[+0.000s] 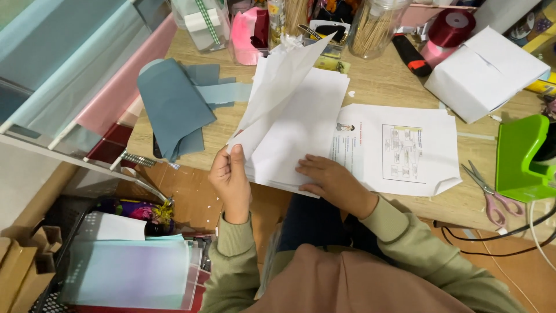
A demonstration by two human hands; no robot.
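Fingers of the left hand (230,177) pinch the lower corner of a lifted white sheet (277,87), raising it off the paper stack (301,133). To its right, the right hand (327,178) lies flat and open on the stack's near edge, on the desk (382,87). Beyond the right hand lies a printed sheet (399,148); pink-handled scissors (492,197) farther right.

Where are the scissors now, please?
In the head view, the scissors lie on the table's right side, just below the green tape dispenser, right of the printed sheet.
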